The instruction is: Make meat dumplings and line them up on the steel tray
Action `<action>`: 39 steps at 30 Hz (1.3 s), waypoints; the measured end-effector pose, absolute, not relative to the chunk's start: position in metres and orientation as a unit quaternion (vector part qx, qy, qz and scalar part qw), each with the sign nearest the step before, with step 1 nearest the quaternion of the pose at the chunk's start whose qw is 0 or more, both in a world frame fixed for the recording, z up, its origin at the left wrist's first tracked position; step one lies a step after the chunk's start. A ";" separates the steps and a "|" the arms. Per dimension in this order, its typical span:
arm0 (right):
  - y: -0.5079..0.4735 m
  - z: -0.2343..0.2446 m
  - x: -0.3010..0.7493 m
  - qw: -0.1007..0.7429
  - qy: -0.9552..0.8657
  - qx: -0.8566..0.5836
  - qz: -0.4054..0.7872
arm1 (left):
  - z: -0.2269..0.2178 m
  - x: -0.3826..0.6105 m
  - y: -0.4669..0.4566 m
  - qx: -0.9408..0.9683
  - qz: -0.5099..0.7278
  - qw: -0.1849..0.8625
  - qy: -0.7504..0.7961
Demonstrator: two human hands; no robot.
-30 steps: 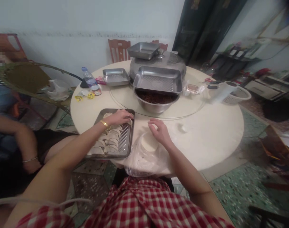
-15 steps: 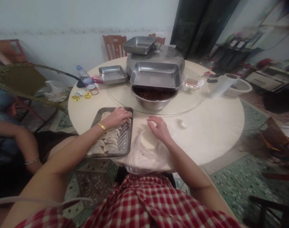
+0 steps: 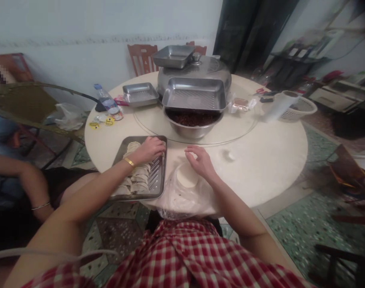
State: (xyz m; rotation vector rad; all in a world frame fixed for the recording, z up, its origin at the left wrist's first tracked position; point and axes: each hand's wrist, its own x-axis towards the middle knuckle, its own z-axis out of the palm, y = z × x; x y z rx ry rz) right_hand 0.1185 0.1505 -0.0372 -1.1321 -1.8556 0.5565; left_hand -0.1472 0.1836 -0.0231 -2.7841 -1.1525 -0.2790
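Note:
My left hand [image 3: 153, 148], with a gold bracelet on the wrist, is over the far right corner of a metal tray [image 3: 165, 168]. Its fingers are closed around a dumpling [image 3: 163, 145], mostly hidden by the hand. Rows of folded dumplings [image 3: 139, 178] lie along the left and middle of this tray. My right hand [image 3: 198, 160] hovers by a stack of round dough wrappers [image 3: 187, 176] on a clear plastic bag [image 3: 182, 200]. It holds nothing, and its thumb and fingers are loosely bent and apart.
Behind my hands stands a steel bowl of dark filling [image 3: 194, 129], with an upright-leaning metal tray [image 3: 196, 96] on its far rim. A small white piece [image 3: 229, 155] lies right of my right hand. A bottle [image 3: 106, 98] stands far left. Another person's arm [image 3: 35, 184] is at the left.
The view has shifted very slightly. Both hands stay in nearly the same places, the left still at the tray's far right corner and the right beside the wrappers.

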 end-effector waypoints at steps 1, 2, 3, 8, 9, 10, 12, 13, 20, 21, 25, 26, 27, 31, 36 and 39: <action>0.150 -0.037 0.119 0.434 -0.745 -0.454 0.224 | -0.023 -0.148 0.183 -0.919 -0.092 0.056 -0.378; 0.150 -0.037 0.119 0.434 -0.745 -0.454 0.224 | -0.023 -0.148 0.183 -0.920 -0.091 0.054 -0.377; 0.150 -0.037 0.119 0.434 -0.745 -0.454 0.224 | -0.023 -0.148 0.182 -0.921 -0.090 0.053 -0.375; 0.151 -0.037 0.119 0.436 -0.745 -0.454 0.221 | -0.027 -0.146 0.183 -0.923 -0.089 0.056 -0.370; 0.151 -0.038 0.119 0.436 -0.745 -0.454 0.221 | -0.028 -0.146 0.183 -0.923 -0.090 0.058 -0.371; 0.151 -0.038 0.119 0.436 -0.745 -0.454 0.221 | -0.029 -0.146 0.183 -0.922 -0.092 0.060 -0.372; 0.151 -0.038 0.119 0.436 -0.744 -0.456 0.220 | -0.030 -0.148 0.183 -0.921 -0.094 0.063 -0.374; 0.151 -0.038 0.119 0.435 -0.744 -0.457 0.220 | -0.031 -0.149 0.183 -0.920 -0.096 0.064 -0.375; 0.151 -0.037 0.119 0.431 -0.746 -0.456 0.223 | -0.031 -0.154 0.182 -0.917 -0.097 0.058 -0.382; 0.151 -0.037 0.119 0.430 -0.746 -0.458 0.222 | -0.031 -0.153 0.182 -0.917 -0.098 0.056 -0.382; 0.152 -0.040 0.119 0.441 -0.741 -0.457 0.220 | -0.030 -0.149 0.182 -0.916 -0.098 0.048 -0.386; 0.152 -0.041 0.119 0.445 -0.739 -0.456 0.219 | -0.030 -0.149 0.181 -0.915 -0.098 0.046 -0.388; 0.152 -0.042 0.119 0.449 -0.737 -0.455 0.218 | -0.029 -0.149 0.181 -0.914 -0.098 0.044 -0.390; 0.153 -0.044 0.119 0.453 -0.738 -0.450 0.218 | -0.029 -0.149 0.178 -0.909 -0.096 0.034 -0.405; 0.154 -0.045 0.119 0.453 -0.740 -0.448 0.215 | -0.032 -0.143 0.175 -0.901 -0.095 0.028 -0.421; 0.154 -0.046 0.119 0.454 -0.739 -0.452 0.210 | -0.033 -0.142 0.174 -0.896 -0.102 0.026 -0.432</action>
